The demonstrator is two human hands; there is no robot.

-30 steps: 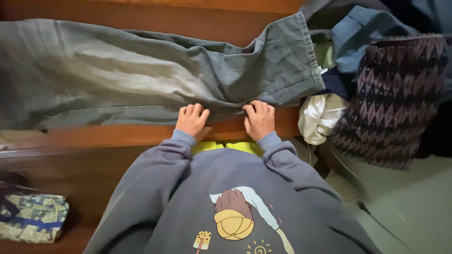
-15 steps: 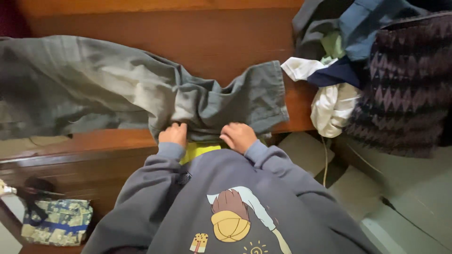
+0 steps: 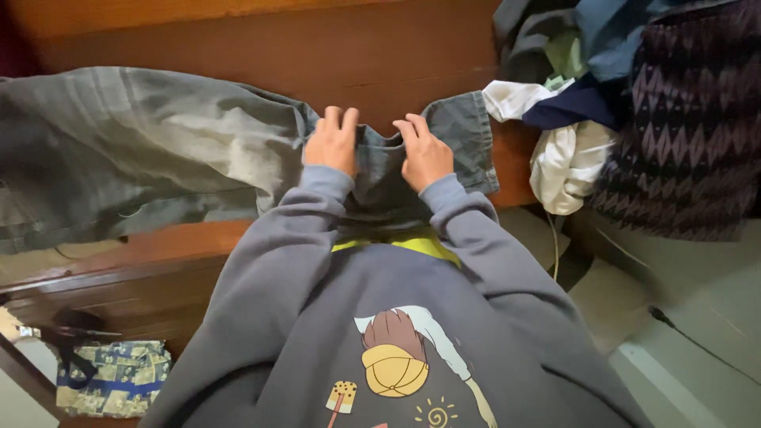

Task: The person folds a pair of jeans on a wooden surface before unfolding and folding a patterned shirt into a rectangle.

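On the brown wooden bench (image 3: 238,47) we see grey trousers (image 3: 143,150) spread from the far left, faded and creased, their hemmed leg end folded back near the middle. Our left hand (image 3: 333,147) and right hand (image 3: 424,154) each grip that folded cloth, fingers curled over its edge. Further right lies a heap of clothes (image 3: 634,103), white, navy and zigzag-patterned.

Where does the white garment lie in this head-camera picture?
The white garment hangs at the right edge of the wooden surface, right of the grey trousers and the right hand, beside the dark patterned cloth.
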